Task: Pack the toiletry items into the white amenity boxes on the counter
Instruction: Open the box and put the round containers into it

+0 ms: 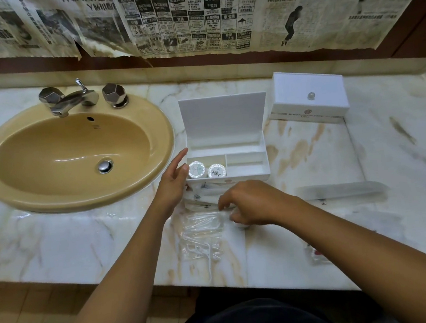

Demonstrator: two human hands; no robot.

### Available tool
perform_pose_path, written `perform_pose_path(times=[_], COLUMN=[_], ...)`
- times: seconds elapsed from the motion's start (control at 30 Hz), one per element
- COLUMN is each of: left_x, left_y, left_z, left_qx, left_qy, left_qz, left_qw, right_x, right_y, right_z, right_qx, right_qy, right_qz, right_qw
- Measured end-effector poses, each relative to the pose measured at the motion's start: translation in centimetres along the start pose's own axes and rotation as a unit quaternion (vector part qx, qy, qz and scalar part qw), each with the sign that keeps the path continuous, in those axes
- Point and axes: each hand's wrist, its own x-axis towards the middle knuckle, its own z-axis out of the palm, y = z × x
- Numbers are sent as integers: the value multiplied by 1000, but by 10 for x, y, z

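Note:
An open white amenity box (246, 169) stands mid-counter with its lid up. Two round wrapped soaps (196, 169) (216, 171) sit in its front left compartment; the other compartments look bare. A second white amenity box (308, 97), lid down, stands at the back right. My left hand (173, 183) rests with straight fingers against the open box's left front corner. My right hand (252, 201) hovers over a pile of white toiletry packets (200, 199) in front of the box, its fingers curled down onto them; what they pinch is hidden. A clear plastic bag (201, 238) lies below the pile.
A tan sink (76, 159) with a chrome tap (75, 97) fills the counter's left. A long wrapped item (342, 190) lies to the right of my right hand. A small packet (317, 254) peeks from under my right forearm. Newspaper covers the wall behind.

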Motion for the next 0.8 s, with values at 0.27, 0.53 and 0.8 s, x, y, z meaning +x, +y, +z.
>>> perform_pose_path(times=[0.27, 0.53, 0.8], left_x=[-2, -2, 3], left_y=[-1, -2, -7], left_z=[2, 0, -1], left_qx=[10, 21, 22], left_qy=[0, -3, -3], left_qz=[-9, -8, 4], left_qw=[1000, 1000, 1000], right_x=[-2, -2, -1], right_y=[12, 9, -3], right_z=[30, 40, 12], right_qx=[-30, -26, 35], right_qy=[-8, -7, 40], right_qz=[-12, -16, -38], right_qw=[999, 1000, 998])
